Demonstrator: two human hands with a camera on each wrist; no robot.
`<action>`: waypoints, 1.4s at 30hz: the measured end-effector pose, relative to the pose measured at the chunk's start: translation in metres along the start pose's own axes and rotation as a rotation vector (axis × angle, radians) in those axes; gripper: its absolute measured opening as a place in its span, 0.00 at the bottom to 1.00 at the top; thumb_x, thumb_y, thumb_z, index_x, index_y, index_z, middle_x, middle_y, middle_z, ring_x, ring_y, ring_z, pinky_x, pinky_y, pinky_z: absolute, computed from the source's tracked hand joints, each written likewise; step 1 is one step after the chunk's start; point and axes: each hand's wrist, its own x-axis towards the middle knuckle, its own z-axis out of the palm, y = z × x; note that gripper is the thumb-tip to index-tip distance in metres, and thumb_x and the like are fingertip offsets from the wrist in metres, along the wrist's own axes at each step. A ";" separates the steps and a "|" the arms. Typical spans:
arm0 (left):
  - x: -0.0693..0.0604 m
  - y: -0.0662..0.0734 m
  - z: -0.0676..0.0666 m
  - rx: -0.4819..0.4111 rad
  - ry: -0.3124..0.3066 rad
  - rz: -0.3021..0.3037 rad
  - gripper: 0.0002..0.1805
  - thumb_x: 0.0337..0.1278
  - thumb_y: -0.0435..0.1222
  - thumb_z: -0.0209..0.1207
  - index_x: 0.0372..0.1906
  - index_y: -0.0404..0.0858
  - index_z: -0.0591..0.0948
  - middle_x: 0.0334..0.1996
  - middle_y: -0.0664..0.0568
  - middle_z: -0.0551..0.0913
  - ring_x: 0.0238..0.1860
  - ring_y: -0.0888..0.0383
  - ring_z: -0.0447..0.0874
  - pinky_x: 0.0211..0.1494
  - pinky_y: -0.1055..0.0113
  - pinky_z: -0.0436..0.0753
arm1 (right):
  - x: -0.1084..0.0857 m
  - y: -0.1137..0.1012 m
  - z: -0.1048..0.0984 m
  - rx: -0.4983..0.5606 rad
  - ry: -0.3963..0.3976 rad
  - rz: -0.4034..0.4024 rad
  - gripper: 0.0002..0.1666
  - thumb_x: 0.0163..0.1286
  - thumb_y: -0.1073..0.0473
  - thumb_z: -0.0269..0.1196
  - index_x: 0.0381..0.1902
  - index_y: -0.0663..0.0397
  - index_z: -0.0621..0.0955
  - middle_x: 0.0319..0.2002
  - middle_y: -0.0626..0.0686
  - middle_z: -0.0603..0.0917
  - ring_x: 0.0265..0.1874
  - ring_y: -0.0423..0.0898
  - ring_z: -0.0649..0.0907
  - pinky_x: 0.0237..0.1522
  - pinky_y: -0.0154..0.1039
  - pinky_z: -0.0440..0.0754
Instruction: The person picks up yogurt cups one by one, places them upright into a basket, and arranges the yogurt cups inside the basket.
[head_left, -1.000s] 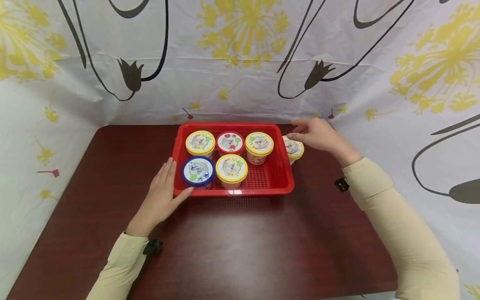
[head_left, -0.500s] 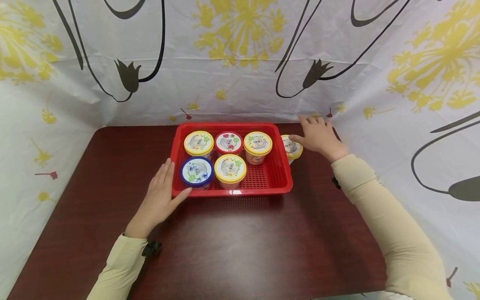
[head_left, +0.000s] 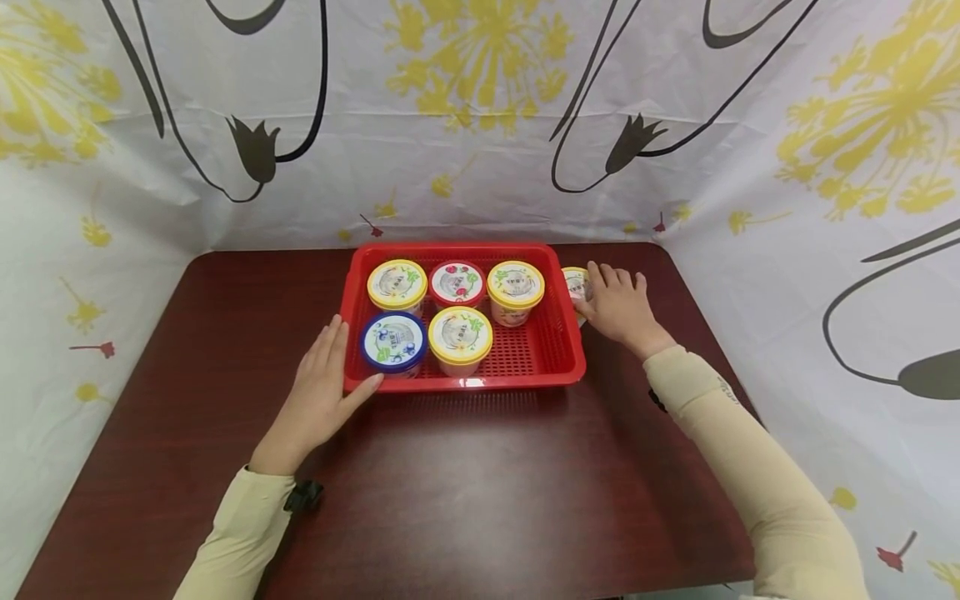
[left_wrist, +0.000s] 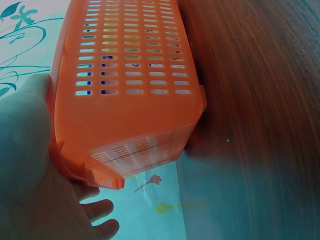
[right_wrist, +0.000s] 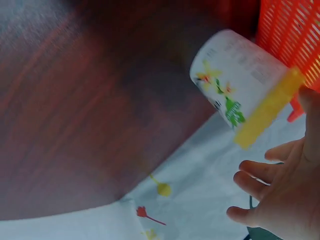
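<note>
A red plastic basket [head_left: 463,384] holds several lidded paper cups, among them a blue-lidded cup [head_left: 393,342], a red-lidded cup [head_left: 457,283] and a yellow-lidded cup [head_left: 461,337] at the front. With straight fingers my left hand [head_left: 311,408] rests against the basket's left rim. Outside the right wall stands another yellow-lidded cup [head_left: 574,282], partly covered by my right hand [head_left: 618,307] in the head view. In the right wrist view that cup's white side shows flowers; the thumb is at its lid, while the spread fingers [right_wrist: 255,177] are apart from it.
The basket stands near the back of a dark wooden table [head_left: 480,500]. A white curtain [head_left: 450,192] with yellow and grey flower prints rises behind and on both sides. A black strap piece [head_left: 303,497] sits at the left wrist.
My right hand has come down and forward from above the table's back right to the yellow-lidded cup outside the basket. My left hand keeps its place on the rim.
</note>
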 end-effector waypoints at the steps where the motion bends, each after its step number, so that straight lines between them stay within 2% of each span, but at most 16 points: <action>1: 0.000 0.000 0.000 -0.001 0.000 0.001 0.58 0.61 0.63 0.55 0.80 0.42 0.36 0.81 0.43 0.38 0.80 0.37 0.41 0.73 0.29 0.57 | -0.001 0.000 0.002 0.008 0.003 -0.003 0.47 0.73 0.41 0.54 0.78 0.63 0.52 0.74 0.69 0.60 0.72 0.68 0.60 0.72 0.73 0.49; 15: 0.000 -0.001 0.001 -0.007 -0.002 -0.001 0.58 0.60 0.64 0.55 0.80 0.43 0.35 0.81 0.44 0.38 0.80 0.38 0.41 0.72 0.30 0.58 | -0.004 0.007 0.021 0.080 0.012 -0.030 0.43 0.76 0.42 0.48 0.77 0.64 0.54 0.74 0.69 0.59 0.72 0.68 0.60 0.72 0.72 0.48; 24: 0.000 -0.001 0.001 -0.009 -0.001 -0.005 0.58 0.60 0.63 0.55 0.80 0.43 0.36 0.81 0.44 0.38 0.80 0.38 0.40 0.73 0.29 0.57 | -0.002 0.013 0.031 0.095 0.040 -0.042 0.52 0.69 0.36 0.56 0.77 0.62 0.53 0.75 0.67 0.59 0.73 0.66 0.60 0.73 0.71 0.48; 35: 0.000 -0.001 0.002 -0.007 0.001 0.003 0.58 0.60 0.63 0.55 0.80 0.42 0.36 0.81 0.44 0.38 0.80 0.38 0.41 0.72 0.29 0.58 | -0.004 0.016 0.030 0.216 0.096 0.001 0.49 0.66 0.39 0.60 0.75 0.61 0.60 0.70 0.68 0.66 0.67 0.66 0.64 0.71 0.68 0.52; 42: 0.000 -0.001 0.000 -0.011 0.000 0.002 0.57 0.61 0.63 0.55 0.80 0.42 0.36 0.81 0.43 0.38 0.80 0.38 0.41 0.72 0.29 0.57 | -0.005 0.024 0.022 0.238 0.115 0.022 0.52 0.64 0.32 0.61 0.73 0.61 0.64 0.68 0.67 0.68 0.66 0.64 0.65 0.70 0.67 0.54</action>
